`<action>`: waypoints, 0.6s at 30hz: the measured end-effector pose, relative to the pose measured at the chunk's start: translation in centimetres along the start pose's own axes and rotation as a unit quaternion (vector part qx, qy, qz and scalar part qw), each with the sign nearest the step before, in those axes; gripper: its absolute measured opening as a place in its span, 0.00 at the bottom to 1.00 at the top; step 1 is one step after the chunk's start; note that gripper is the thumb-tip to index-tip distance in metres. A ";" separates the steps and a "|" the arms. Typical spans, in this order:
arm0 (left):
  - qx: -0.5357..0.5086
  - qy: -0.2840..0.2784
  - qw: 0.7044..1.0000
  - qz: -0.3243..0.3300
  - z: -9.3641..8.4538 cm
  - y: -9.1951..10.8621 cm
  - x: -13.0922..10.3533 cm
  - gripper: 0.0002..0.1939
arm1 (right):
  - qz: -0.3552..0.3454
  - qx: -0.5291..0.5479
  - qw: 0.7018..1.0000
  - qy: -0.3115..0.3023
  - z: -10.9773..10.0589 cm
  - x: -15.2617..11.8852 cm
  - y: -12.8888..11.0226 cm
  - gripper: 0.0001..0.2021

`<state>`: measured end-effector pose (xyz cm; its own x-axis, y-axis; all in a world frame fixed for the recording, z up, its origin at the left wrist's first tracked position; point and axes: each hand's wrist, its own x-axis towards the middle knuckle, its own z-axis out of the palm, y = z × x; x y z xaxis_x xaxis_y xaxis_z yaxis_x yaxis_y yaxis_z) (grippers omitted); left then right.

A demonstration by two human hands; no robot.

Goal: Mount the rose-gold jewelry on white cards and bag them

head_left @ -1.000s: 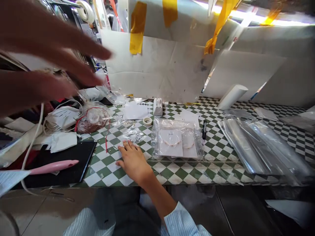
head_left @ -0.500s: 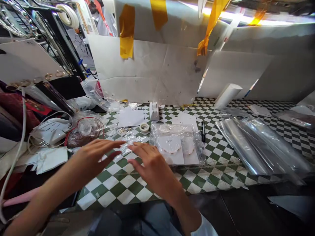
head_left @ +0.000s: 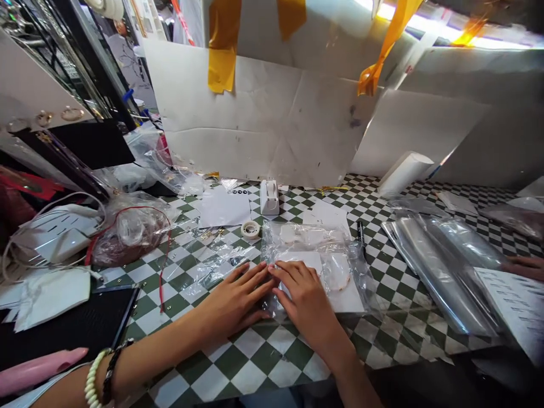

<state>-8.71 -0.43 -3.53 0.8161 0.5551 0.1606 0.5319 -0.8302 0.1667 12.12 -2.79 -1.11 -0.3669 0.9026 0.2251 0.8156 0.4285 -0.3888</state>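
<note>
My left hand (head_left: 238, 297) lies low over the table, fingers stretched out, its tips at the left edge of a clear plastic bag. My right hand (head_left: 304, 292) rests over that bag, fingers spread, its tips close to those of my left hand. Neither hand holds anything. The clear bag (head_left: 357, 266) contains white cards (head_left: 351, 300) with bracelets; one thin, pale beaded bracelet (head_left: 339, 272) shows, while my right hand covers most of another card. Left of the bag lie a small tape roll (head_left: 250, 229) and crumpled clear wrappers (head_left: 212, 263).
A white tape dispenser (head_left: 269, 197) and a white sheet (head_left: 225, 207) stand behind. A black marker (head_left: 361, 232) lies right of the bag, near long clear plastic sleeves (head_left: 442, 272). At far right, another person's hand (head_left: 525, 266) is beside a printed sheet (head_left: 514, 309). Bagged items (head_left: 127, 232) sit left.
Both hands have moved right and down onto the bag from the air to its left. The other person's hand and the printed sheet have appeared at right. The view has shifted slightly.
</note>
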 end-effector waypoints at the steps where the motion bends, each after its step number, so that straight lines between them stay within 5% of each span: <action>1: -0.003 0.009 1.000 0.001 0.1 -0.1 0.0 0.28 | -0.002 -0.003 1.000 -0.002 0.1 -0.1 0.0 0.18; 18: -0.026 0.036 0.999 0.030 -0.6 -0.6 0.0 0.13 | -0.015 0.014 1.000 -0.006 -0.3 -0.3 0.0 0.17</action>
<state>-9.20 0.10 -3.06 0.8263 0.5091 0.2410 0.4692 -0.8589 0.2055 12.40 -3.05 -0.89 -0.3960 0.8898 0.2267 0.7915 0.4559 -0.4070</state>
